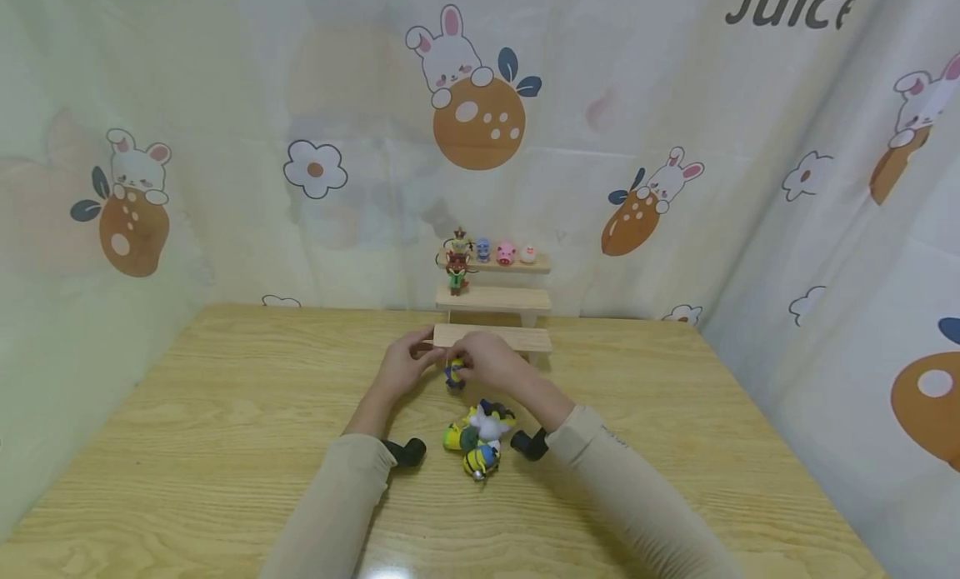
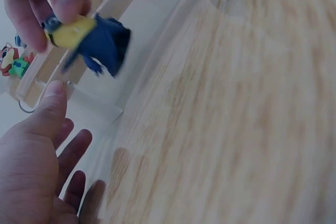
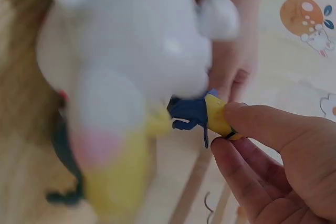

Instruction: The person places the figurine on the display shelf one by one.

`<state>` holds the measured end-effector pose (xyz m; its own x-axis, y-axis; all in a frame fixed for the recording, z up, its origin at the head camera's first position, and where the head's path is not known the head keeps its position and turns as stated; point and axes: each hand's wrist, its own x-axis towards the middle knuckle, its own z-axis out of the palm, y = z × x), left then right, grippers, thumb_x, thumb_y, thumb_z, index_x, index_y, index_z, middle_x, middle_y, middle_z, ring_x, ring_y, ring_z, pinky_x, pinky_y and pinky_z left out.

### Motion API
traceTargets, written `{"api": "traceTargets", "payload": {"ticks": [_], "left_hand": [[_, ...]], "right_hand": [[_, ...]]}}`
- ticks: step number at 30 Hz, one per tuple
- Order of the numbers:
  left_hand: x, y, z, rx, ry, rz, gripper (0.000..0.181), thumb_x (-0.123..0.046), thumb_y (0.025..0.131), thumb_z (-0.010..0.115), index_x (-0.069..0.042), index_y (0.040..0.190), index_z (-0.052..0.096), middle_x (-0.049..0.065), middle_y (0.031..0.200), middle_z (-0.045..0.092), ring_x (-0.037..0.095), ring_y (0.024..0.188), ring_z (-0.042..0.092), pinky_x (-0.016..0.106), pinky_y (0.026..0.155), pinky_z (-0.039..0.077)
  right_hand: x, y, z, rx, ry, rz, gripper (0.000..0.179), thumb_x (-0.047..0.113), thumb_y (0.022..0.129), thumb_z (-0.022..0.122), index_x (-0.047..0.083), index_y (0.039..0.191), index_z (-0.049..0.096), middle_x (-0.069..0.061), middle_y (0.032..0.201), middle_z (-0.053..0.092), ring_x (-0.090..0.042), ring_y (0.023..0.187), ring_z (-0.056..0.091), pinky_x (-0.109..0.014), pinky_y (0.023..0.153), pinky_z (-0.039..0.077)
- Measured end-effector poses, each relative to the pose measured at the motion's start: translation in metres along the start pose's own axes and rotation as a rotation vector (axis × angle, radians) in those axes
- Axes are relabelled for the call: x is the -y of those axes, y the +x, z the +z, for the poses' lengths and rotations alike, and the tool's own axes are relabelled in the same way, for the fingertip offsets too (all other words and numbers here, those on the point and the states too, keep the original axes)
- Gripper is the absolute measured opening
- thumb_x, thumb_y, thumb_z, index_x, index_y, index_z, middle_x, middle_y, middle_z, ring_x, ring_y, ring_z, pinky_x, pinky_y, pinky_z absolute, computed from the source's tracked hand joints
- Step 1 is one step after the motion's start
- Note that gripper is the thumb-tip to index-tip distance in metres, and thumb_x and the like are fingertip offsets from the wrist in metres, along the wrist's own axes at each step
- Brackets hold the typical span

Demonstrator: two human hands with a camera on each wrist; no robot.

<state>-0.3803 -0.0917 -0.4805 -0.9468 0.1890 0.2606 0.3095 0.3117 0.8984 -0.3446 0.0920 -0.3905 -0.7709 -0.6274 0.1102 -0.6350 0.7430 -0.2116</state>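
My right hand point(image 1: 491, 362) pinches a small yellow-and-blue minion figurine point(image 3: 191, 113) between thumb and fingers. In the left wrist view, this figurine point(image 2: 86, 38) hangs tilted, its yellow head by the fingertips and its dark blue body pointing away. The figurine is in front of the left end of a wooden tiered stand point(image 1: 510, 339), near the lowest step. My left hand point(image 1: 405, 366) is beside that same end, its fingers point(image 2: 73, 150) spread and holding nothing. Nearer to me on the table, between the forearms, lies a cluster of figurines point(image 1: 480, 461), including another minion and a white long-eared one.
On the stand's top step are several figurines, among them a pink pig point(image 1: 506, 253) and a white round one point(image 1: 528, 254). A fox figurine point(image 1: 457, 277) stands at the left of the middle step. Behind the wooden table point(image 1: 225, 429) hangs a printed curtain point(image 1: 360, 79).
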Motion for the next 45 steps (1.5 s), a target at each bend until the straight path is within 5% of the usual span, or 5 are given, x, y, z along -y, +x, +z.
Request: {"api": "traceTargets", "payload": {"ticks": [13, 23, 45], "left_hand": [[0.004, 0.003, 0.002, -0.021, -0.005, -0.01, 0.056, -0.025, 0.088, 0.067, -0.01, 0.139, 0.049, 0.012, 0.133, 0.056, 0.028, 0.113, 0.061, 0.034, 0.092, 0.054], [0.002, 0.002, 0.003, -0.035, -0.007, -0.007, 0.055, -0.022, 0.088, 0.067, -0.009, 0.138, 0.049, 0.014, 0.132, 0.056, 0.028, 0.112, 0.062, 0.033, 0.091, 0.054], [-0.001, 0.001, 0.002, -0.033, -0.012, -0.015, 0.056, -0.021, 0.087, 0.068, -0.008, 0.138, 0.049, 0.013, 0.13, 0.057, 0.028, 0.109, 0.062, 0.031, 0.088, 0.056]], "right_hand": [[-0.016, 0.01, -0.046, -0.147, 0.065, 0.148, 0.027, 0.014, 0.088, 0.069, 0.006, 0.114, 0.067, -0.008, 0.101, 0.072, -0.018, 0.088, 0.068, -0.029, 0.077, 0.057], [-0.039, 0.035, -0.081, -0.23, 0.105, 0.253, 0.037, 0.011, 0.091, 0.064, 0.004, 0.127, 0.058, -0.013, 0.117, 0.065, -0.024, 0.102, 0.065, -0.034, 0.085, 0.056], [-0.057, 0.065, -0.072, -0.291, 0.093, 0.266, 0.044, 0.006, 0.089, 0.065, 0.005, 0.132, 0.052, -0.016, 0.119, 0.064, -0.028, 0.103, 0.065, -0.035, 0.084, 0.057]]}}
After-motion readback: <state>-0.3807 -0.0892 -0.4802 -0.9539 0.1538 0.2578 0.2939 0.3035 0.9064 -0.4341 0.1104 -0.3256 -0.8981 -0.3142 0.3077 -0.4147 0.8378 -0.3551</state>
